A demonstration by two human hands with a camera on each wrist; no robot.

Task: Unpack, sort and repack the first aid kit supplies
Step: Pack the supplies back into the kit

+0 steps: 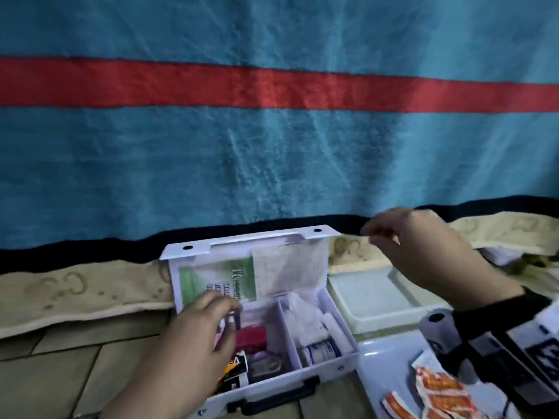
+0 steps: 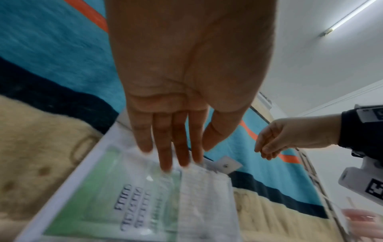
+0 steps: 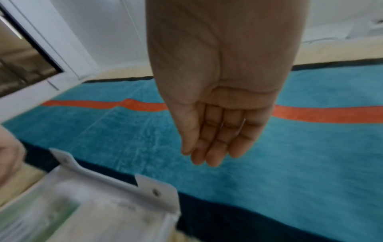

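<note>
The white first aid kit box (image 1: 272, 385) stands open on the floor with its lid (image 1: 260, 237) upright. A green leaflet (image 1: 217, 279) (image 2: 103, 196) and a white paper sheet (image 1: 290, 264) sit inside the lid. My left hand (image 1: 227, 313) (image 2: 186, 155) reaches over the left compartment, its straight fingers near the leaflet, holding nothing. That compartment holds a red packet (image 1: 251, 335) and small boxes. A gauze roll (image 1: 335, 328) and a tape roll (image 1: 320, 350) lie in the right compartment. My right hand (image 1: 375, 234) (image 3: 207, 155) hangs empty and relaxed above and right of the lid.
An empty white tray (image 1: 378, 300) lies right of the kit. Red-and-white plaster packets (image 1: 438, 391) lie on a white board (image 1: 381, 367) in front of it. Behind hangs a teal blanket (image 1: 272, 161) with a red stripe. A beige blanket (image 1: 75, 294) and wooden floor (image 1: 60, 373) lie at the left.
</note>
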